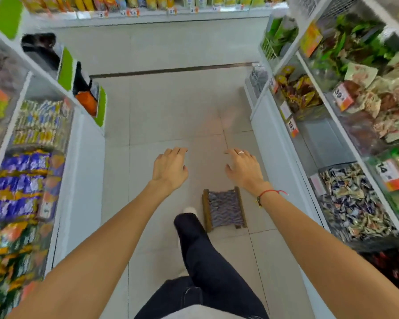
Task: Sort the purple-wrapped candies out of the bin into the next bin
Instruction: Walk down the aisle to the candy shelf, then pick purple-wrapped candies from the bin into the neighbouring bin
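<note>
Both hands were empty—the left hand (169, 168) and right hand (243, 168) hung over the aisle floor (171, 107) with fingers loosely curled. Purple-wrapped candies (21, 178) filled a bin low on the left shelving; nothing was touched yet. The sensible approach seemed to be facing that bin squarely first—then pinching wrappers singly, not scooping neighbours.

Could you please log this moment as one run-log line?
left hand: open, empty | right hand: open, empty | purple candies: untouched, left bins
</note>
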The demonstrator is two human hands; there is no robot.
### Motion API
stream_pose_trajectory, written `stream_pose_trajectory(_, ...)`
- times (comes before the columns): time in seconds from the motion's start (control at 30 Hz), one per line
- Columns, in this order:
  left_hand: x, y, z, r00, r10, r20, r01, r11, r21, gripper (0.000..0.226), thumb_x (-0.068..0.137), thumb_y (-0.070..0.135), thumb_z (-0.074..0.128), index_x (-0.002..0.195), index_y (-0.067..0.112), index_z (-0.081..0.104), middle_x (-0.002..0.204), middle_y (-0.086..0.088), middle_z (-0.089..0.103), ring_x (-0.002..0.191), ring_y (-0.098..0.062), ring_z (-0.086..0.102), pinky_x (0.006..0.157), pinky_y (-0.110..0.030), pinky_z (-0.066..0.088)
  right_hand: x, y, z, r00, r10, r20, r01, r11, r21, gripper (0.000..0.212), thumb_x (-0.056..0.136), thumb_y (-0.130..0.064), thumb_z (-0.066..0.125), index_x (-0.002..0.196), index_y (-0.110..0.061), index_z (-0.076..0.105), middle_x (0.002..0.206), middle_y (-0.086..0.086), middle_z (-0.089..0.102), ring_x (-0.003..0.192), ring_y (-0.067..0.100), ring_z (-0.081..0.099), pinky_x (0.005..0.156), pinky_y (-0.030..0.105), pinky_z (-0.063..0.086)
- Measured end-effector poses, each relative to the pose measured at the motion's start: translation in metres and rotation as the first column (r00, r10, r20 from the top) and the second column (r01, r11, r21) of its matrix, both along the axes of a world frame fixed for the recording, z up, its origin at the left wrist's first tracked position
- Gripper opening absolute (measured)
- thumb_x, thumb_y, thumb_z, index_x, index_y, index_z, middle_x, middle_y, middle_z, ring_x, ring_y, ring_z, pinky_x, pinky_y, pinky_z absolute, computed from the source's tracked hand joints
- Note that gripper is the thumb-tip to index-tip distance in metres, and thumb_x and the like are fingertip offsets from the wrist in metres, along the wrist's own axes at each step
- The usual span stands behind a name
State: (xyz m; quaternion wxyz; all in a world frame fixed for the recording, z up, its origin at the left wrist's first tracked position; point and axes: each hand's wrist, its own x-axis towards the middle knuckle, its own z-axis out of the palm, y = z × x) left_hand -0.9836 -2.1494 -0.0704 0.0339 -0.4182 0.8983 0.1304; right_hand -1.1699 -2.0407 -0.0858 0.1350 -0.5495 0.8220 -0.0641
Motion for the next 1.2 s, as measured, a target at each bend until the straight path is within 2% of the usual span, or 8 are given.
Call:
stream_pose_trajectory(0.23, -0.100, -0.101, -0.013, 0.995, -0.090, 0.041, 0.088, 0.994, 0.057, 0.049, 0.092, 0.018, 0.050, 0.140, 0.016, 0.040, 0.136, -0.004, 0.050, 0.120, -0.024, 0.049, 0.090, -0.038, 0.045, -0.088, -0.065, -0.008, 0.985, -0.164, 0.056, 0.162, 0.986, 0.026, 0.041, 0.094, -0.015, 0.050, 0.135, -0.011, 0.049, 0.130, 0.011, 0.057, 0.120, 0.031, 0.050, 0.094, 0.039, 0.038)
stream_pose_trajectory(0.47, -0.237, -0.139, -0.008, 0.915, -0.401, -0.035, 0.402, 0.913, 0.062, 0.045, 0.094, 0.016, 0.047, 0.139, 0.016, 0.043, 0.136, -0.004, 0.052, 0.115, -0.024, 0.053, 0.081, -0.036, 0.046, -0.166, -0.068, -0.014, 0.895, -0.432, 0.109, 0.431, 0.902, 0.031, 0.041, 0.094, -0.019, 0.052, 0.135, -0.013, 0.050, 0.132, 0.009, 0.055, 0.122, 0.030, 0.049, 0.098, 0.040, 0.038)
stream_pose_trajectory(0.67, -0.382, -0.139, -0.013, 0.770, -0.636, -0.055, 0.636, 0.771, -0.011, 0.040, 0.093, 0.018, 0.048, 0.133, 0.014, 0.050, 0.133, -0.005, 0.055, 0.117, -0.026, 0.052, 0.087, -0.038, 0.044, -0.247, -0.040, -0.021, 0.723, -0.678, 0.134, 0.679, 0.733, 0.045, 0.040, 0.093, -0.017, 0.054, 0.132, -0.013, 0.052, 0.130, 0.010, 0.057, 0.118, 0.032, 0.052, 0.095, 0.043, 0.043)
stream_pose_trajectory(0.87, -0.494, -0.115, -0.015, 0.591, -0.806, -0.010, 0.806, 0.590, 0.047, 0.043, 0.093, 0.018, 0.048, 0.136, 0.016, 0.047, 0.136, -0.005, 0.051, 0.120, -0.026, 0.049, 0.083, -0.039, 0.045, -0.316, -0.011, -0.023, 0.555, -0.817, 0.160, 0.809, 0.574, 0.127, 0.035, 0.095, -0.018, 0.052, 0.130, -0.013, 0.055, 0.132, 0.011, 0.056, 0.121, 0.032, 0.050, 0.096, 0.041, 0.043)
stream_pose_trajectory(1.03, -0.543, -0.082, -0.028, 0.443, -0.896, 0.019, 0.894, 0.443, 0.072, 0.040, 0.092, 0.018, 0.051, 0.132, 0.015, 0.052, 0.132, -0.006, 0.055, 0.117, -0.027, 0.051, 0.086, -0.039, 0.045, -0.334, 0.023, -0.031, 0.428, -0.885, 0.181, 0.883, 0.453, 0.123, 0.033, 0.095, -0.019, 0.052, 0.127, -0.013, 0.058, 0.126, 0.011, 0.061, 0.114, 0.031, 0.055, 0.089, 0.038, 0.045)
stream_pose_trajectory(1.2, -0.556, -0.032, -0.051, 0.369, -0.929, 0.031, 0.926, 0.370, 0.077, 0.037, 0.089, 0.016, 0.054, 0.126, 0.014, 0.057, 0.126, -0.008, 0.059, 0.114, -0.029, 0.054, 0.090, -0.041, 0.045, -0.317, 0.087, -0.061, 0.261, -0.943, 0.208, 0.928, 0.305, 0.216, 0.035, 0.096, -0.019, 0.051, 0.130, -0.014, 0.055, 0.131, 0.010, 0.058, 0.120, 0.030, 0.053, 0.095, 0.037, 0.041)
